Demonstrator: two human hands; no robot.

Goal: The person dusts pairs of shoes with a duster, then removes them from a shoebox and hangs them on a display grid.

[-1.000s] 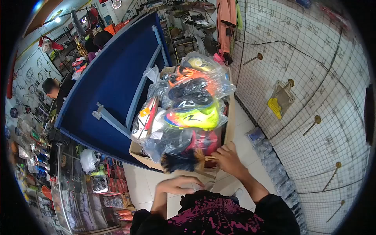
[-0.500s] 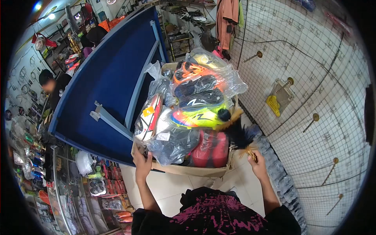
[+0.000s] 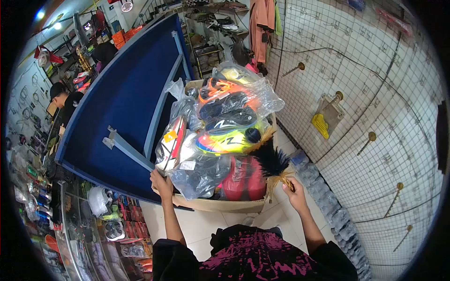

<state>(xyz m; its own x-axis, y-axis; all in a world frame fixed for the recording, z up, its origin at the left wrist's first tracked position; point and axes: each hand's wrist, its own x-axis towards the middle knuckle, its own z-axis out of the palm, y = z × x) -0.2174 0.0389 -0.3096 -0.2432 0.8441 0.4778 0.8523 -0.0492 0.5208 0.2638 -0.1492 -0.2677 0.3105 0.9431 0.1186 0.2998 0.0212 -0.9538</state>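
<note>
A cardboard box [image 3: 225, 204] full of shoes in clear plastic bags is in front of me. My left hand [image 3: 161, 184] grips its near left corner, fingers curled over the rim. My right hand [image 3: 296, 194] is closed round the handle of a feather duster [image 3: 274, 161], whose black and tan feathers lie against the box's right side. Near the feathers is a yellow shoe [image 3: 225, 140] with a dark sole patch. Bagged red shoes [image 3: 244, 179] fill the near right corner, and a white and red shoe [image 3: 171, 143] leans at the left.
A large blue panel [image 3: 112, 93] with grey legs leans left of the box. At right, a wire grid wall [image 3: 370, 173] carries metal hooks. Bagged goods [image 3: 328, 201] line its foot. A person [image 3: 65, 103] is behind the panel, beyond shelves of goods.
My left hand has closed over the box's corner, where its thumb stood raised before. The duster has shifted slightly down the box's right side, and the whole view has turned a little.
</note>
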